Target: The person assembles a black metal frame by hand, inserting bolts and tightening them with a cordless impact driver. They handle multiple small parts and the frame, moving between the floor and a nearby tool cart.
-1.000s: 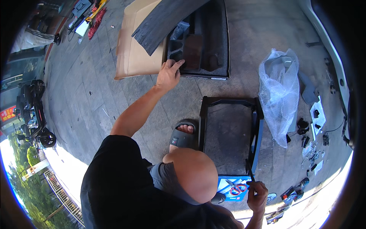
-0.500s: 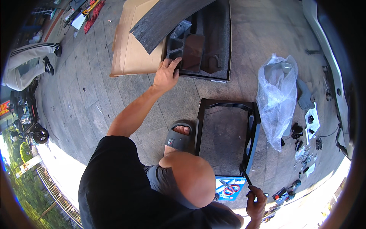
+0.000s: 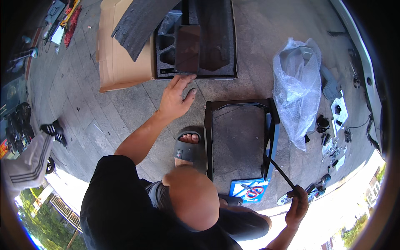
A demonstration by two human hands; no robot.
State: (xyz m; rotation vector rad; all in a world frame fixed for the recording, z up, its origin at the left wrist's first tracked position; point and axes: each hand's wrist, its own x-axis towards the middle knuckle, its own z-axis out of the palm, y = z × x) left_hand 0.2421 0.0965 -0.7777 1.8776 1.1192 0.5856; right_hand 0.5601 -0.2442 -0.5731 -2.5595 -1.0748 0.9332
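"While the right hand [image 3: 296,205] grips that thin dark rod [image 3: 282,173], where does the other end point?"

"Up and left, to the lower right corner of the black frame [image 3: 237,103] on the paving; whether it touches there, I can't tell."

"How is it held?"

"Pinched near its lower end, thumb and fingers closed on it."

"And the left hand [image 3: 174,102]?"

"Spread, its fingers reaching forward and the thumb standing well off them. The fingertips come to the near edge of the open cardboard box [image 3: 125,68] (touching or just short of it, I can't say)."

"What's inside the box?"

"Dark foam [image 3: 214,33] with shaped hollows, a flat dark panel [image 3: 187,48] and a clear plastic bag [image 3: 170,21]. A curved dark strip [image 3: 139,29] lies slantwise across its left side."

"And around the frame?"

"Bubble wrap [image 3: 296,98] to the right, a grey sandal [image 3: 184,152] on a foot just left, a blue package [image 3: 237,191] below."
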